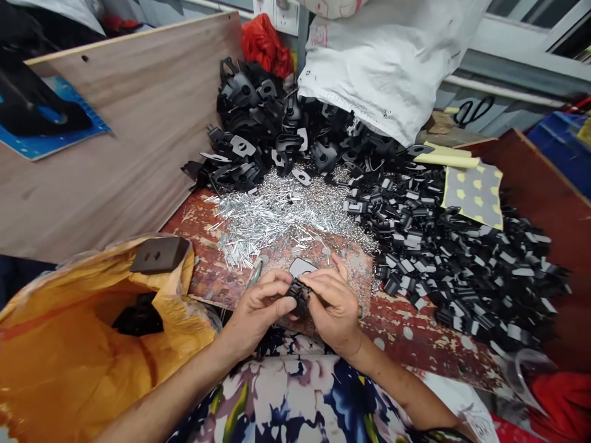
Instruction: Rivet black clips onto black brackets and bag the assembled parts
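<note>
Between my two hands, above the front edge of the worn red table (210, 271), is a small black plastic part (300, 295) with a grey pad (302, 267) at its far side. My left hand (265, 304) pinches it from the left, thumb on the near face. From the right, my right hand (336, 304) grips the same part with thumb and forefinger, other fingers partly raised. The fingers cover much of the part, so its full shape is hidden. Just beyond my hands lies a heap of shiny metal pins (272, 215).
Black clip pieces (415, 246) with grey pads cover the right side. Larger black plastic parts (244, 92) are heaped behind the pins, under a white sack (373, 67). A wooden board (124, 129) walls the left. A yellow sack (69, 357) gapes at lower left, a brown block (159, 254) on its rim.
</note>
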